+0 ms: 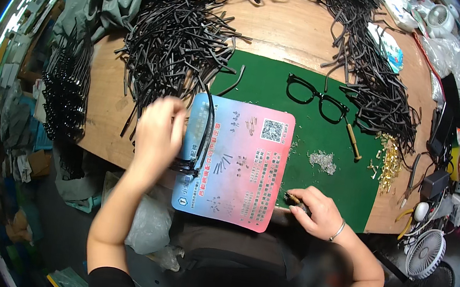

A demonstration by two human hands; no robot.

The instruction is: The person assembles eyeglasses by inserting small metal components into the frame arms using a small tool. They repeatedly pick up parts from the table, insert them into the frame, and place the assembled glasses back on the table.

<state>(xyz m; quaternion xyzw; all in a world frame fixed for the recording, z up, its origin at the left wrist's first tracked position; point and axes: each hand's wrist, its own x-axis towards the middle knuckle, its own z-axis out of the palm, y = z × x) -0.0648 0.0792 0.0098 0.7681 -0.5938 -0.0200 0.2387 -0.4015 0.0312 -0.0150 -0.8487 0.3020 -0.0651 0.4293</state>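
My left hand [160, 129] is raised beside the left edge of a pink-and-blue printed mat [235, 196], close to a heap of loose dark temple arms [164, 44]. Its fingers are curled, and what they hold, if anything, is hidden. Next to that wrist, a black eyeglass frame [207, 135] lies on the mat, one arm stretched along it. My right hand [319, 213], with a bracelet at its wrist, is closed around a small dark tool with a brass-coloured part [294, 199], by the mat's lower right edge. Several small dark pieces [221, 164] lie on the mat.
Under the mat spreads a green sheet [345, 186] with black glasses [316, 98], a brass-handled screwdriver [353, 142] and a pile of tiny clear parts [323, 162]. Gold-coloured hinge-like parts [390, 166] lie at its right edge. More temple arms [377, 87] and a small white fan [426, 253] are farther right.
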